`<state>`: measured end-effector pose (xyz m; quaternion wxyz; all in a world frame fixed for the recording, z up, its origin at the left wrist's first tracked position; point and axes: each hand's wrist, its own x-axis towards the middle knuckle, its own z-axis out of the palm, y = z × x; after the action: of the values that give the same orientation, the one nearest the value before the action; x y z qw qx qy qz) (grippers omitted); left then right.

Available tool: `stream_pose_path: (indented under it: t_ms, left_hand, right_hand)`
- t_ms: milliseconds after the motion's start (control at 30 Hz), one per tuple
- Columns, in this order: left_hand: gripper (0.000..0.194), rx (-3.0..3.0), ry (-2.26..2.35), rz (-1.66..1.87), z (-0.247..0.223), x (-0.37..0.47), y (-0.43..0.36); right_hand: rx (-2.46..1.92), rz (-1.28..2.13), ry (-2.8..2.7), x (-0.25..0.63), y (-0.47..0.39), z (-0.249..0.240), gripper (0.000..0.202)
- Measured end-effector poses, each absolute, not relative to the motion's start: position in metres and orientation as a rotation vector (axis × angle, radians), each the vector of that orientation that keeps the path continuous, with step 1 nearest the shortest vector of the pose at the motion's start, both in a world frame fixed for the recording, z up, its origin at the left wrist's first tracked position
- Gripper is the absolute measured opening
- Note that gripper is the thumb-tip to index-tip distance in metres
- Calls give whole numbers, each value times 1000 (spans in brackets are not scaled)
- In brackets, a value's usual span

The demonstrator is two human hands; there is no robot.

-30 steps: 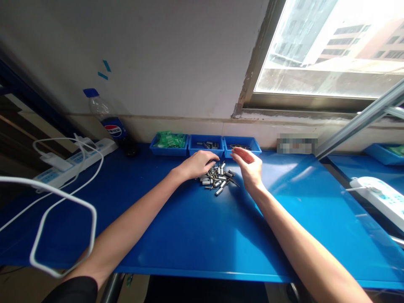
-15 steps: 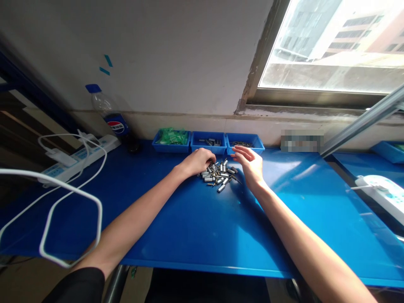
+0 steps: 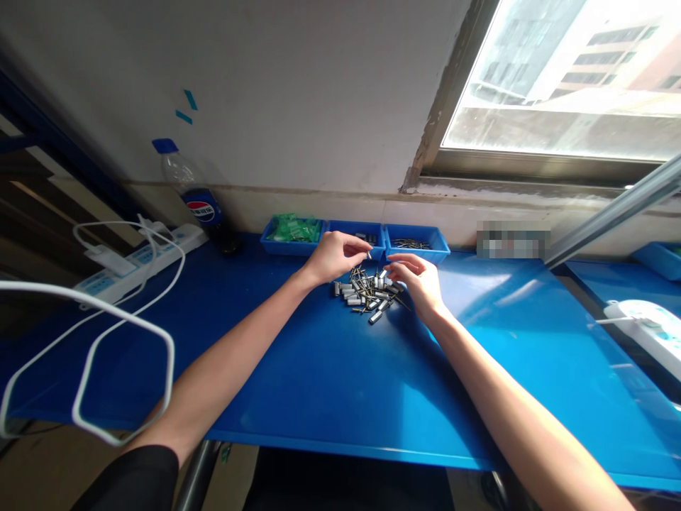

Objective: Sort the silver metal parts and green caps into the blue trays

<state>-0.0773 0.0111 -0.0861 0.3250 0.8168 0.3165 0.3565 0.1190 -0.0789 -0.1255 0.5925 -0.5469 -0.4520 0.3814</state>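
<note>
A heap of small silver metal cylinders and thin brass-coloured pins [image 3: 367, 292] lies on the blue table. Above its far left side, my left hand [image 3: 336, 257] is closed in a pinch, with a small metal cylinder [image 3: 369, 255] showing at the fingertips. My right hand [image 3: 420, 281] is low over the heap's right side. Its thumb and fingers close on another silver cylinder [image 3: 382, 274] at the heap's upper edge; the exact grip is partly hidden.
Three blue bins stand along the wall: one with green packets [image 3: 292, 228], a middle one [image 3: 379, 234] partly behind my left hand, and one with pins [image 3: 418, 243]. A cola bottle [image 3: 202, 206], a power strip [image 3: 141, 262] and looping white cables are at left; another strip [image 3: 646, 326] is at right.
My left hand has risen from the heap with a small cylinder in its fingertips. My right hand has moved slightly left and down, its fingertips now at a cylinder.
</note>
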Motion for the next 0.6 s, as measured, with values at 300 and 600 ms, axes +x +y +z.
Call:
stream_pose_path:
  t_ms: [300, 600]
  left_hand:
    - [12, 2343, 780, 947, -81, -77, 5]
    - [13, 2457, 763, 838, -80, -74, -4]
  right_hand:
    - [-1154, 1035, -1151, 109, -86, -117, 44]
    - [-1189, 1014, -1111, 109, -82, -130, 34]
